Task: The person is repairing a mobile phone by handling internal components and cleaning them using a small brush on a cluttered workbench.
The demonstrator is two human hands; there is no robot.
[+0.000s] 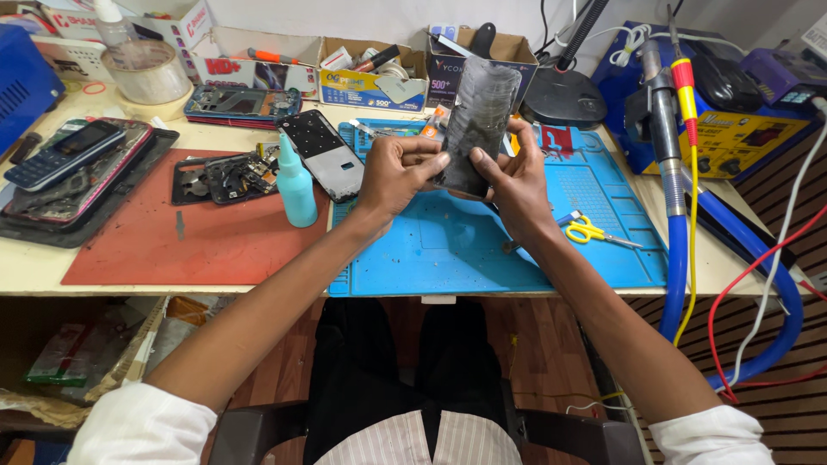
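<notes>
Two bare forearms, running up from the lower corners toward the middle of the frame. White sleeves rolled back above the elbows, bunched at lower left and lower right. Left hand and right hand ungloved, no rings or watch. Pale pinstriped shirt front at bottom centre, black trousers above it.

Place: phone-repair workshop, one seated workstation. Evidence: cream surface carrying a blue repair mat and a red mat; opened phone frames with bare internals; a keypad phone stacked on another handset; a soldering and hot-air station with hoses and a handpiece; a squeeze bottle; a tape roll; scissors; cardboard boxes of parts along the wall.
</notes>
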